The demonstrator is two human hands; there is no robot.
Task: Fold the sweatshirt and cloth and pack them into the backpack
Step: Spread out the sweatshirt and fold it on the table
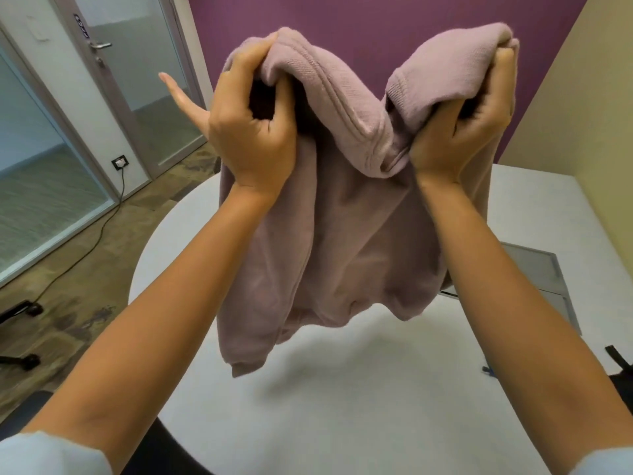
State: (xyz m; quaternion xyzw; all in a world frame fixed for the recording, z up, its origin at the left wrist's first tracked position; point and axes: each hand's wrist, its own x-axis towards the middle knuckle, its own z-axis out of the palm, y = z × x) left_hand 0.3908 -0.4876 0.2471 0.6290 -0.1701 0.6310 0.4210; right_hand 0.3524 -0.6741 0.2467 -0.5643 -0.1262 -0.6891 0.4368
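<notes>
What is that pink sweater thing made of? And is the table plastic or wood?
The sweatshirt looks like soft knitted fabric, probably cotton fleece: it droops in folds, its surface is fuzzy and matte, and its edge is ribbed. Both hands, left hand and right hand, bunch it easily. The table top looks smooth, white and matte, perhaps laminate or painted; no wood grain shows, so I can't be sure.

Held aloft above a white worktop [342,406]: a mauve sweatshirt [346,241], gripped at its upper edge by left hand [253,132] and right hand [469,132], hem hanging clear of the surface, purple wall [376,22] behind.
</notes>
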